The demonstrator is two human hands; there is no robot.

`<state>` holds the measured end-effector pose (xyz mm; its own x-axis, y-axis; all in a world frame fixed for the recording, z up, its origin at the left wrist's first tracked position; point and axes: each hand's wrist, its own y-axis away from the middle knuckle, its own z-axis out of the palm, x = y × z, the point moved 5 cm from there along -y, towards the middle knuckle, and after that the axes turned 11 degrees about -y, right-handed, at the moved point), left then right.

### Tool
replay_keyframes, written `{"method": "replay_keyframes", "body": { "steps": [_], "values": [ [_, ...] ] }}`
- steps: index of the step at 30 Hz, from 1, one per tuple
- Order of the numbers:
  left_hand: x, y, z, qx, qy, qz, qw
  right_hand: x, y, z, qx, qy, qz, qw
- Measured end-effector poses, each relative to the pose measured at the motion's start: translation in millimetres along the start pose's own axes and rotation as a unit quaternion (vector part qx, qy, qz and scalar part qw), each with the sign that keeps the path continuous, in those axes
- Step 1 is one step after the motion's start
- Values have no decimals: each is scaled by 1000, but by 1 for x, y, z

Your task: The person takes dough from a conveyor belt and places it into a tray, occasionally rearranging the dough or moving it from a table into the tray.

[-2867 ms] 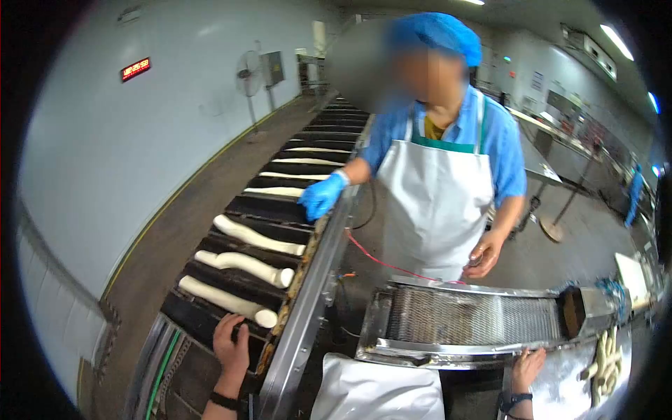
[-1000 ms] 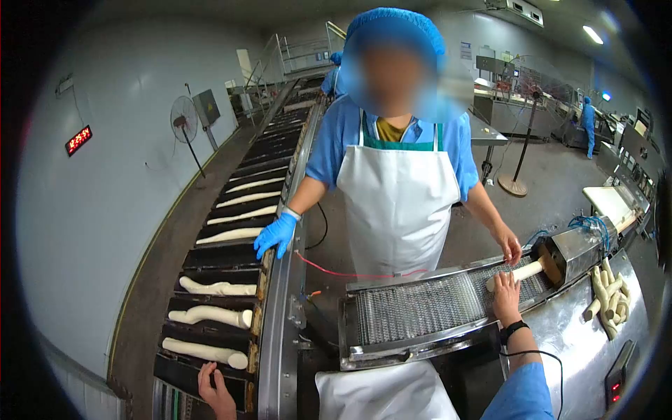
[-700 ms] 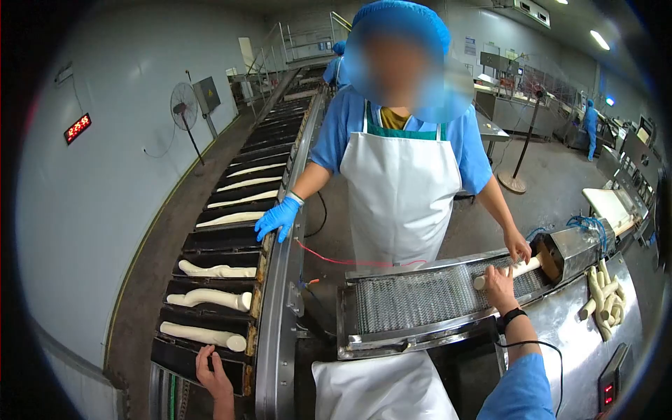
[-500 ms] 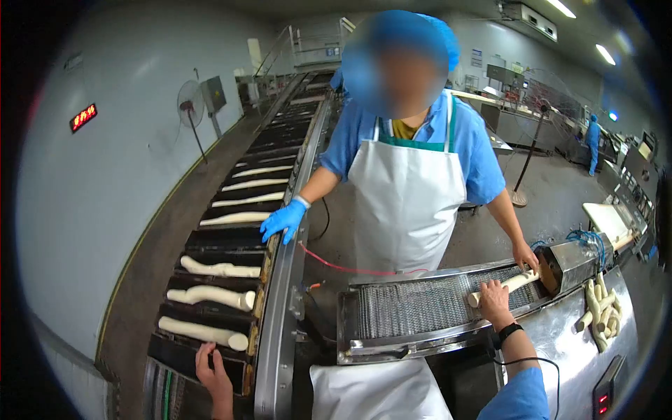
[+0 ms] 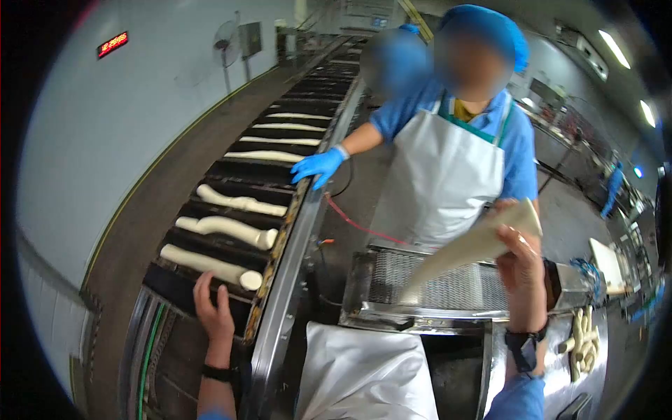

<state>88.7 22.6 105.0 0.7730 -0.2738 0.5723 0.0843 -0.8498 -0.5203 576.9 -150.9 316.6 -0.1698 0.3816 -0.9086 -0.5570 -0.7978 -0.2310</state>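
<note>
The right hand (image 5: 521,262) grips one end of a long dough roll (image 5: 470,246), lifting it slantwise above the mesh conveyor (image 5: 448,287); the roll's far end dips toward the mesh. Left of that conveyor, the left hand (image 5: 212,313) lies with fingers spread on a black tray (image 5: 183,294), touching it just below a dough log (image 5: 210,266). Beyond the conveyor stands a person with a blue-gloved hand (image 5: 316,166).
</note>
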Motion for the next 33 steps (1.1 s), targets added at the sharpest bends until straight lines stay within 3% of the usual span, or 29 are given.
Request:
{"method": "replay_keyframes", "body": {
  "steps": [3, 6, 7, 9, 10, 11, 13, 14, 18, 21, 25, 27, 29, 30, 31, 33],
  "values": [
    [9, 2, -6, 36, 92, -54, 994, 4, 19, 95, -134, -95, 51, 985],
    [-6, -1, -9, 109, 62, 6, 992, 60, 42, 171, -297, -176, 162, 925],
    [-15, 3, -8, 102, 111, -31, 988, 86, 55, 189, -331, -221, 184, 899],
    [0, 8, -13, 94, 227, -96, 964, 125, 77, 203, -335, -304, 311, 836],
    [-1, 4, -23, 131, 92, -24, 987, 135, 81, 200, -332, -308, 322, 832],
    [-9, 6, -20, 116, 179, -45, 976, 145, 84, 197, -326, -311, 335, 827],
    [-8, 4, -19, 75, -8, -52, 996, 155, 78, 171, -277, -293, 339, 850],
    [-9, 5, -17, 40, -36, -90, 994, 154, 69, 153, -237, -300, 330, 863],
    [-14, 10, -15, 0, -49, -102, 994, 134, 37, 44, -56, -336, 224, 913],
    [-14, 16, -14, -1, -40, -134, 990, 107, 40, -67, 148, -369, 86, 913],
    [-27, 21, -14, 8, -74, -146, 987, 92, 72, -199, 251, -446, -51, 858],
    [-43, 23, -13, 19, -47, -154, 987, 90, 100, -243, 305, -477, -81, 820],
    [-66, 23, -15, 51, 25, -247, 967, 97, 125, -291, 354, -487, -102, 792],
    [-75, 23, -16, 66, 216, -300, 927, 103, 138, -314, 380, -483, -107, 782],
    [-86, 22, -21, 66, 214, -302, 927, 104, 149, -328, 381, -483, -103, 782],
    [-120, 31, -21, 36, 411, -424, 806, 108, 171, -348, 447, -448, -107, 767]
  ]
}}
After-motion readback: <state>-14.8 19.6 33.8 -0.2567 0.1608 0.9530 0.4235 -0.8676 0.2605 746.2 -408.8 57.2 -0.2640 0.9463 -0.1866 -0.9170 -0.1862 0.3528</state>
